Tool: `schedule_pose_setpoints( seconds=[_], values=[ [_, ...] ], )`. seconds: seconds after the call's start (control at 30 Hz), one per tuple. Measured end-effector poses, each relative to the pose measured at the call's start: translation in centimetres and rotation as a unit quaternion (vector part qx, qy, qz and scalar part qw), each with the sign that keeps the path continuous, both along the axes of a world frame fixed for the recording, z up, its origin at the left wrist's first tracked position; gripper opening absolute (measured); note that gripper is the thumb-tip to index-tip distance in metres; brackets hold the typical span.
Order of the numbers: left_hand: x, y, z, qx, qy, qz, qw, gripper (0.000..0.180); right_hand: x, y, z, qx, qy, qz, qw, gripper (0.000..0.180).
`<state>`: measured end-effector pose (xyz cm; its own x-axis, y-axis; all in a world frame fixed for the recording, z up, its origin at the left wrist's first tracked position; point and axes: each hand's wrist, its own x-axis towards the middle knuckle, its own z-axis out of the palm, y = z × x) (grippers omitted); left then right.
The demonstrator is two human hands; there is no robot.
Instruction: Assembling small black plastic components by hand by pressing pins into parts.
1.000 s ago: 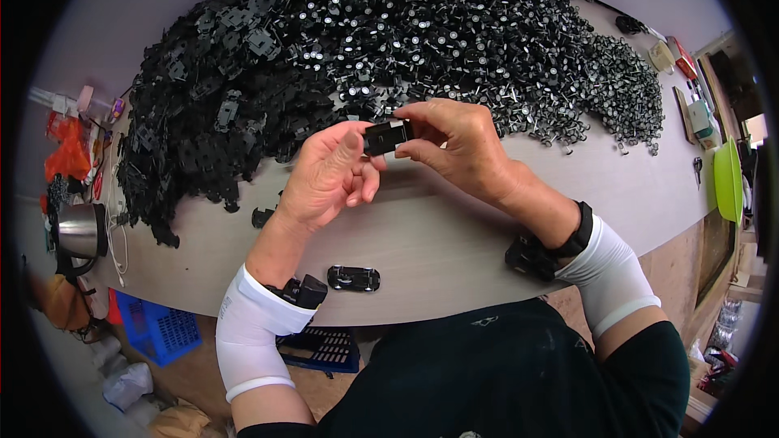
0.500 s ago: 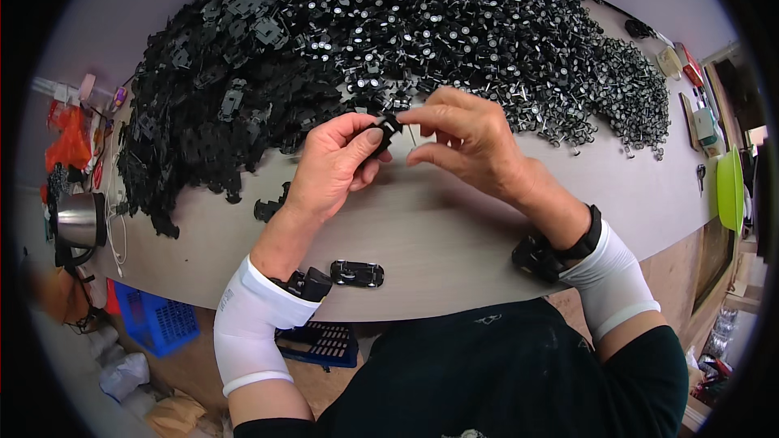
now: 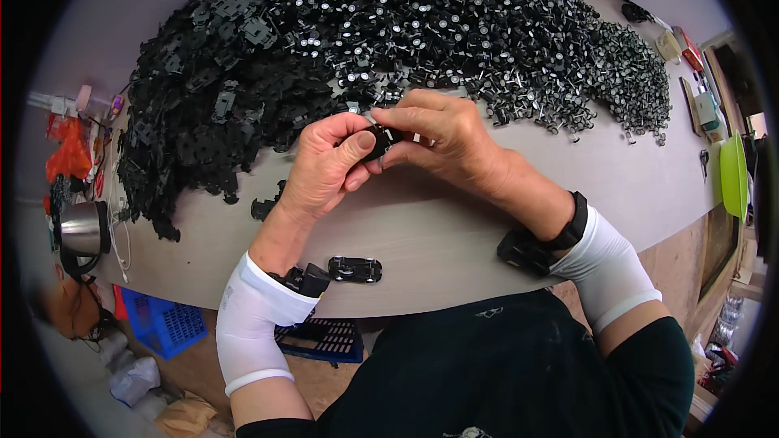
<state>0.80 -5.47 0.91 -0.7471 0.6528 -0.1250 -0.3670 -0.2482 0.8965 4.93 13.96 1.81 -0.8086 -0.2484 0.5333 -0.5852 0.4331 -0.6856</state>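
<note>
My left hand (image 3: pixel 324 164) grips a small black toy car base (image 3: pixel 376 143) between thumb and fingers, above the table. On the right end of that base my right hand (image 3: pixel 438 130) closes, its thumb and forefinger pinching there; whether a wheel axle is also between those fingertips is hidden. Just beyond both hands rises a heap of wheel axles (image 3: pixel 422 24), small black wheels with pale hubs on thin metal rods. A heap of black plastic car bases (image 3: pixel 203 105) adjoins it on the left. Near the table's front edge lies another toy car base (image 3: pixel 355 269) with axles on it.
A loose black part (image 3: pixel 264 207) lies beside my left wrist. At the left edge are a metal kettle (image 3: pixel 81 229) and an orange bag (image 3: pixel 68 154). A green basin (image 3: pixel 733 177) stands at the right edge. Blue crates (image 3: pixel 166 326) sit below the table.
My right hand has moved left, and its thumb and fingers have closed onto the base held in my left hand. The thin metal rod visible by the right fingertips is now out of sight.
</note>
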Motion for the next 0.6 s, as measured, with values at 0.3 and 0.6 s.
schedule_pose_setpoints(
  seconds=[0.3, 0.6],
  values=[
    [0.0, 0.2, 0.4, 0.068, -0.034, 0.056, 0.996, 0.037, 0.7, -1.0, -1.0, -0.081, -0.153, -0.083, 0.981, 0.033],
    [-0.2, -0.4, -0.3, 0.039, -0.019, 0.06, 0.997, 0.033, -0.2, 2.8, 0.8, 0.05, -0.022, -0.135, 0.989, 0.016]
  ],
)
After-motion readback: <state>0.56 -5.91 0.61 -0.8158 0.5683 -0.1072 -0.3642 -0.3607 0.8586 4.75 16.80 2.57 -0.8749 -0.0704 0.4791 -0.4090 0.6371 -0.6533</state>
